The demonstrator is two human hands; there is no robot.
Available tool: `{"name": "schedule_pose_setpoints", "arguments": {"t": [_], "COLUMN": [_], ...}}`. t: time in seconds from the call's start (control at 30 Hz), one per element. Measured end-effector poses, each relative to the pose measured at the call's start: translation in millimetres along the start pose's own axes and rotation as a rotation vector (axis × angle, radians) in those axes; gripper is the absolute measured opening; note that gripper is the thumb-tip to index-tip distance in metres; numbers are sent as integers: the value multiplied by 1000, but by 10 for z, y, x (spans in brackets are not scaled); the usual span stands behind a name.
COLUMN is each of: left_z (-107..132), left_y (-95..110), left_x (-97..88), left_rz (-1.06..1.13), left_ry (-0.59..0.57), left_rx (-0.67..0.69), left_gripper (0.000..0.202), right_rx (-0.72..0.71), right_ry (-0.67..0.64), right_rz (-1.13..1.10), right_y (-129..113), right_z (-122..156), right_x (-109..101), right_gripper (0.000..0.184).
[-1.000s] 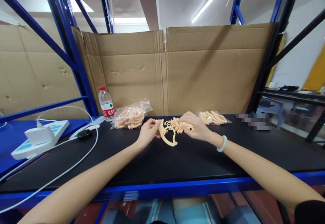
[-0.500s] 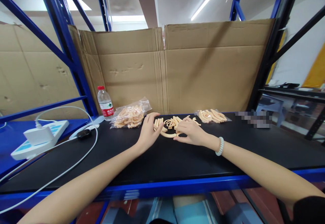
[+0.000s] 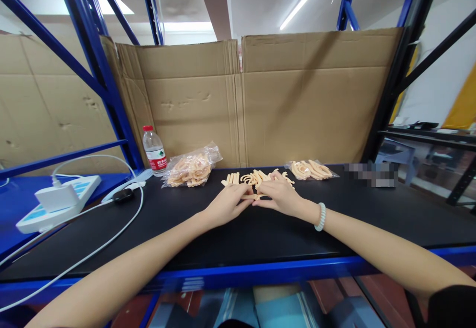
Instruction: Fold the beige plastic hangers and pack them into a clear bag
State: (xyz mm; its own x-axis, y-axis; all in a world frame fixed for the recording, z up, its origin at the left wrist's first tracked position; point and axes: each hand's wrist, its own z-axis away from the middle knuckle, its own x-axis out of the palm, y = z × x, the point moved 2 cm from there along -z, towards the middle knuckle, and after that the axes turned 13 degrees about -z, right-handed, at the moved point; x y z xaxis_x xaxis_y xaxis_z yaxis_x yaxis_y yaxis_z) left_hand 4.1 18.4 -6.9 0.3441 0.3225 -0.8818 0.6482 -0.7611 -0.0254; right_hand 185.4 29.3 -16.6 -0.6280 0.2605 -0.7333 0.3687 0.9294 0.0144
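My left hand (image 3: pixel 231 203) and my right hand (image 3: pixel 279 193) meet over the black tabletop (image 3: pixel 238 241), fingertips almost touching. Between them is a thin pale wood-coloured piece (image 3: pixel 249 197), pinched by both hands and partly hidden by the fingers. Just behind my left hand lies a row of short straight pale strips (image 3: pixel 232 178). More curved pale pieces (image 3: pixel 256 177) lie loose behind the hands, some covered by my right hand.
A clear bag of pale pieces (image 3: pixel 191 168) lies at the back left beside a water bottle (image 3: pixel 154 152). A smaller bag (image 3: pixel 310 170) lies at the back right. White cables (image 3: pixel 141 194) and a power strip (image 3: pixel 89 187) are at left. Cardboard panels (image 3: pixel 316 100) stand behind.
My left hand has moved right and slightly toward me, closing its fingers at the left part of the curved piece. The straight strips show more fully now. My right hand stays nearly in place.
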Motion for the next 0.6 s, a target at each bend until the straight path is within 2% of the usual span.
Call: {"name": "schedule_pose_setpoints", "arguments": {"t": [0.1,0.2,0.33,0.47,0.6], "left_z": [2,17,42,56,41], "left_y": [3,9,1,-29,-132], "left_x": [22,68,114,119,33], "left_rz": [-68,-78,-30,-62,-97], "left_ry": [-68,-110,-66,9,101], "left_rx": [26,68,99,169,225], "left_gripper": [10,9,20,23,24], "right_rx": [-48,-38,53,237,474], "right_ry": [-33,-67,-82,-60,42], "right_rz": [39,-29,-226,-432,-608], "right_y": [-24,-20,2,27,170], "right_z": [-1,6,12,0,13], "right_x": [26,72,120,125,55], "right_gripper": [37,39,36,36,38]}}
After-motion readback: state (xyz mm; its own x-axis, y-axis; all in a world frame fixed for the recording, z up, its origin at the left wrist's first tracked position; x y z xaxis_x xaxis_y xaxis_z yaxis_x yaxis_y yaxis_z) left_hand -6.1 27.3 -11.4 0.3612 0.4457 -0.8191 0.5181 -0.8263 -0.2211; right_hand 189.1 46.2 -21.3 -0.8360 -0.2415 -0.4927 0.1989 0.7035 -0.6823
